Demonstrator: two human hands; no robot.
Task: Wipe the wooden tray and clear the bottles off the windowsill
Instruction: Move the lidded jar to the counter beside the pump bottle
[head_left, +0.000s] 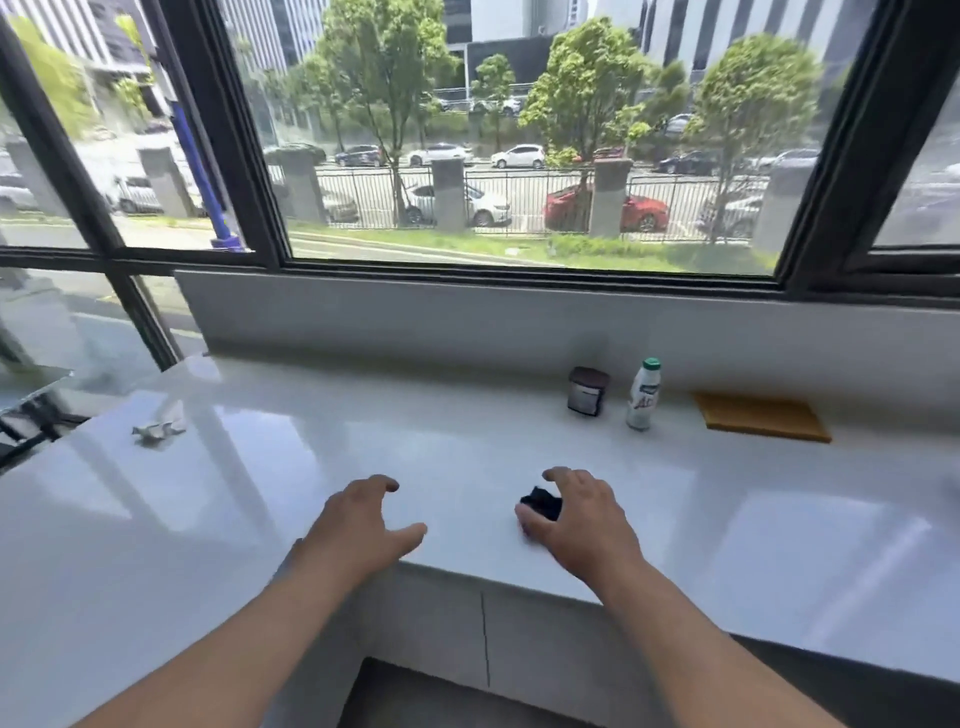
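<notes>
A flat wooden tray (761, 417) lies on the white windowsill (415, 431) at the far right, by the wall. Left of it stands a white bottle with a green cap (643, 394), and beside that a short dark jar with a brown lid (587, 391). My right hand (576, 517) rests near the sill's front edge with its fingers curled around a small black cloth (542, 503). My left hand (363, 522) hovers just left of it, fingers spread and holding nothing.
A crumpled white tissue (158, 428) lies on the sill at the left. Behind the sill a low grey wall (467, 317) rises to the black window frame. The sill's front edge drops to grey cabinet panels (483, 634) below my arms.
</notes>
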